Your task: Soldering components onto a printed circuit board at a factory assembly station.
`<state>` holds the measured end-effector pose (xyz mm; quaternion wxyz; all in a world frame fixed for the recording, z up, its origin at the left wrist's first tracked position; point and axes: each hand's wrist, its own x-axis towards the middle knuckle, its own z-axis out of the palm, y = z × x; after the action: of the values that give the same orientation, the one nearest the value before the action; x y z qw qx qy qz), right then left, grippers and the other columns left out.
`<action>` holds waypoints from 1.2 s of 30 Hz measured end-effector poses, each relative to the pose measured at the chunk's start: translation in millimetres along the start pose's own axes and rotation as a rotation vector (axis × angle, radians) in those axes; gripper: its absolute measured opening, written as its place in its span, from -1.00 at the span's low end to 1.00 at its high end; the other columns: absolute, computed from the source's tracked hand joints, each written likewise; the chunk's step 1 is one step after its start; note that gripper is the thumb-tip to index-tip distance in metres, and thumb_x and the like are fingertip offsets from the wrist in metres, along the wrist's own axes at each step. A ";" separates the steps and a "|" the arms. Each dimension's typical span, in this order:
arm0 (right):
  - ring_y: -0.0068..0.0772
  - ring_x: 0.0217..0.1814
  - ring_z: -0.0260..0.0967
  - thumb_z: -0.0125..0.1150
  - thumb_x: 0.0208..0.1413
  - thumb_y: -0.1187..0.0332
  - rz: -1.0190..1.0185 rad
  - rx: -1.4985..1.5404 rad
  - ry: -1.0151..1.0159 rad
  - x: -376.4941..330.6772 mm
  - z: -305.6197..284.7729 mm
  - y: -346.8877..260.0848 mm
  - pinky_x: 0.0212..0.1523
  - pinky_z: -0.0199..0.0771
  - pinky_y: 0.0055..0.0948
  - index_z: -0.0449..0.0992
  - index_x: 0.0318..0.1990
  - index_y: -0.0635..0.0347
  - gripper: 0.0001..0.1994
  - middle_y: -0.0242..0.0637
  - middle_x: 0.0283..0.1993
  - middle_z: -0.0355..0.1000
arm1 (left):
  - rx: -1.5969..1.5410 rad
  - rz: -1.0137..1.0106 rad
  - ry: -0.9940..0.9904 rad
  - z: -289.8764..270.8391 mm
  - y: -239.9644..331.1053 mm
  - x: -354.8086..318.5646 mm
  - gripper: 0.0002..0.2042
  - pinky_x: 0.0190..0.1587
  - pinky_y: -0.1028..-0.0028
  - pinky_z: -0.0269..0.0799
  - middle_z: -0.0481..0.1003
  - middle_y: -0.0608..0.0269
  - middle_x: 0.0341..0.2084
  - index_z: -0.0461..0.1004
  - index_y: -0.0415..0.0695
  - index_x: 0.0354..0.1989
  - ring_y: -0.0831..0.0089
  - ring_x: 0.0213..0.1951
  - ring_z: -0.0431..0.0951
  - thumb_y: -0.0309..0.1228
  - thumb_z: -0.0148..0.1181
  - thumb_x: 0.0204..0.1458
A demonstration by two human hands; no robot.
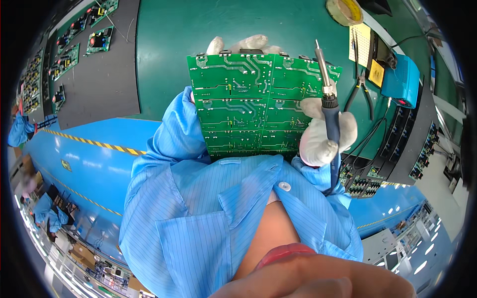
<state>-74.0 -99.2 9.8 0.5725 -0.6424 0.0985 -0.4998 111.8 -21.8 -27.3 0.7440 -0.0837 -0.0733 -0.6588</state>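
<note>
A green printed circuit board panel (231, 119), solder side facing me, is held up in front of my chest. Behind it, my left hand (254, 41) in a white glove grips the panel; its fingers curl along the far edge, and most of the hand is hidden. My right hand (323, 141), also gloved, is closed around a dark-handled soldering iron (332, 118) at the panel's right side. The iron's metal tip points away from me, past the far right corner. Some right fingers overlap the panel's right edge.
Right of the panel, cutting pliers (361, 92) lie by a blue soldering station (401, 82) and a yellow sponge (376, 74). A tape roll (345, 11) sits at the back. Populated boards (99, 40) rest on a dark mat (112, 74) at left. The green tabletop (174, 30) lies beneath.
</note>
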 end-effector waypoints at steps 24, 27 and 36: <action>-0.23 -0.36 0.50 0.10 0.17 0.17 -0.052 -0.202 -0.258 11.9 -18.2 -1.1 0.30 -0.09 0.21 0.36 -0.09 0.21 -0.69 -0.13 -0.52 0.48 | 0.033 -0.010 0.140 9.5 4.9 -5.6 -0.31 0.20 -0.11 0.20 0.23 -0.06 0.18 0.23 -0.13 0.22 -0.03 0.22 0.21 0.20 -0.22 0.11; -0.28 -0.42 0.48 0.06 0.20 0.17 -0.088 -0.248 -0.307 18.7 -21.0 -4.9 0.24 0.06 0.19 0.35 -0.10 0.23 -0.70 -0.21 -0.53 0.49 | 0.034 -0.011 0.143 9.4 4.8 -5.6 -0.31 0.20 -0.11 0.20 0.23 -0.06 0.18 0.23 -0.14 0.22 -0.03 0.22 0.21 0.20 -0.22 0.11; -0.34 -0.51 0.42 0.06 0.20 0.17 -0.017 -0.182 -0.291 22.9 -18.4 -11.7 0.23 0.10 0.17 0.36 -0.15 0.22 -0.72 -0.25 -0.56 0.46 | 0.068 0.011 0.156 13.4 5.9 -6.9 -0.30 0.20 -0.11 0.20 0.22 -0.06 0.18 0.23 -0.15 0.21 -0.03 0.22 0.21 0.19 -0.22 0.12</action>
<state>-82.1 -123.1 28.8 0.5161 -0.7579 0.0541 -0.3954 116.8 -11.5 -15.9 0.7537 -0.0071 -0.0368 -0.6562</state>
